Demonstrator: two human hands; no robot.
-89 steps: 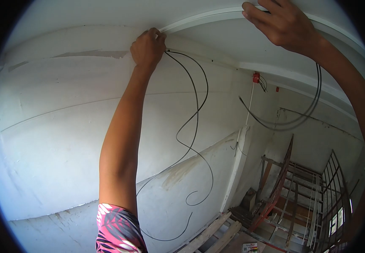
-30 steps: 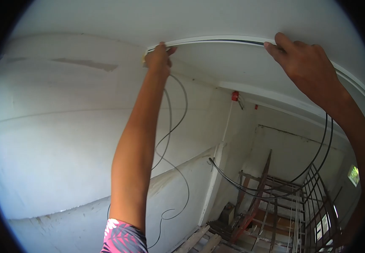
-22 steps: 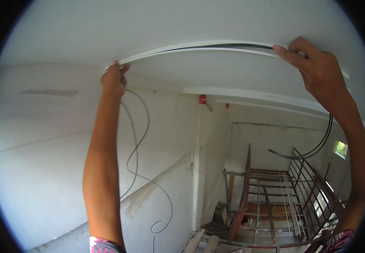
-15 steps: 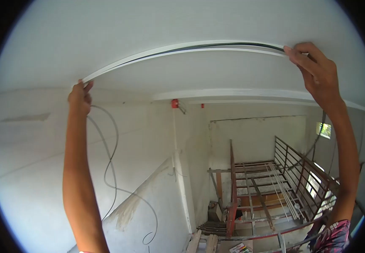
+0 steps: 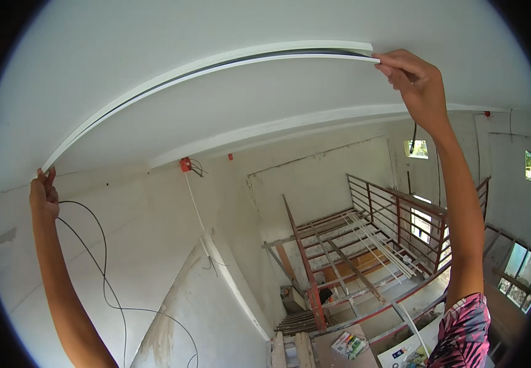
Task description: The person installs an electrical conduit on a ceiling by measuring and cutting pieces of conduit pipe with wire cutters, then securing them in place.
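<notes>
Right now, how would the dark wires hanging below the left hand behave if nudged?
The dark wires would probably swing and sway, since they hang in loose, open curves. Those rounded bends suggest a little springiness. Being so thin, they look light.

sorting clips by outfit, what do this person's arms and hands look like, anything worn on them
The left hand and right hand are ungloved, and no watch or band shows at either wrist. The right sleeve is short, pink and black with a leaf-like print. The left arm is bare as far as the picture shows.
</notes>
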